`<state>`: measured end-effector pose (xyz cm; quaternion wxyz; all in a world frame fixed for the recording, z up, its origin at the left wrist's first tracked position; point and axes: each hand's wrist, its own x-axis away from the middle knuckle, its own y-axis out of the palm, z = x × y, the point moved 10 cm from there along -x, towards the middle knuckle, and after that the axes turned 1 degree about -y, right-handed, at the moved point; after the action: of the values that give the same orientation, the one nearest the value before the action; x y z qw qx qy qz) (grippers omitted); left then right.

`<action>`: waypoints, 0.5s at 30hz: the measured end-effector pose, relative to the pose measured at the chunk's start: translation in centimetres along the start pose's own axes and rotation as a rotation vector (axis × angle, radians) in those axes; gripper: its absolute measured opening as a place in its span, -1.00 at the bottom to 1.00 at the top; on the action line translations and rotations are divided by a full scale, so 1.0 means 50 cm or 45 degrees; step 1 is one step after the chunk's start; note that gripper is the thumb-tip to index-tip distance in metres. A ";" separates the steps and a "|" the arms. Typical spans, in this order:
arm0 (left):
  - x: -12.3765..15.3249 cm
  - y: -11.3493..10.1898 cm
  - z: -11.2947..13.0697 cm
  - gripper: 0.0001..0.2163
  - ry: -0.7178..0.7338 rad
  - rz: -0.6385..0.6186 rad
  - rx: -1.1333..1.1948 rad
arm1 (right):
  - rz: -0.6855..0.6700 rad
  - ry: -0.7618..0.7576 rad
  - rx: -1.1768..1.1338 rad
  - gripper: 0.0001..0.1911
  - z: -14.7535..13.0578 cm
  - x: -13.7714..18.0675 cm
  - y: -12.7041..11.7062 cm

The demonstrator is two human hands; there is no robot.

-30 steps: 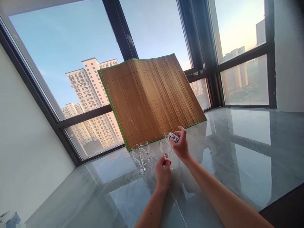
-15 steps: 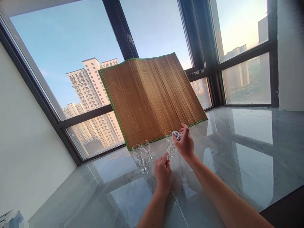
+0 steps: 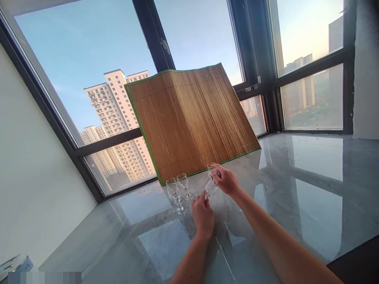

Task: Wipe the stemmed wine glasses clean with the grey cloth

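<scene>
My left hand [image 3: 203,216] is closed round the lower part of a small clear stemmed glass [image 3: 211,187], whose bowl tilts up and to the right. My right hand [image 3: 226,181] is closed at the top of that bowl, with a crumpled grey-white cloth [image 3: 218,174] mostly hidden in its fingers. Behind the fingers shows the rim of another clear glass [image 3: 211,166], partly covered. To the left of my left hand, a cluster of similar stemmed glasses [image 3: 182,182] stands upright on the shiny grey countertop [image 3: 160,252].
A brown bamboo mat [image 3: 192,122] with green edging leans against the dark window frame [image 3: 152,33] behind the glasses. A white wall [image 3: 35,169] rises at the left. In the lower left corner lies a partly seen blue and white object [image 3: 22,263].
My right hand has turned and lowered at the glass, so its fingers now cover most of the cloth. The left hand keeps its hold. The view has shifted slightly.
</scene>
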<state>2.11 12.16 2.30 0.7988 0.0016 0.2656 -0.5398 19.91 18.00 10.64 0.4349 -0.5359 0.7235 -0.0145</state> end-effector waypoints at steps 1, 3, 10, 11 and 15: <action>-0.001 -0.003 -0.008 -0.69 -0.031 0.021 0.028 | -0.046 -0.041 -0.003 -0.61 -0.008 0.001 0.005; -0.005 -0.010 -0.022 -0.70 -0.080 0.071 0.075 | -0.127 -0.108 -0.060 -0.58 -0.019 0.004 0.016; -0.011 -0.027 -0.044 -0.70 -0.140 0.168 0.186 | -0.339 -0.098 -0.544 -0.36 -0.014 0.008 0.059; -0.010 -0.028 -0.047 -0.70 -0.157 0.174 0.199 | -0.360 -0.096 -0.590 -0.34 -0.013 0.008 0.065; -0.010 -0.032 -0.049 -0.69 -0.173 0.185 0.184 | -0.383 -0.072 -0.660 -0.35 -0.009 0.007 0.074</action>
<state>-0.44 12.61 0.87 0.8497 0.0420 0.1704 -0.4972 16.78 19.11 8.90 0.2964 -0.7304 0.6033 0.1213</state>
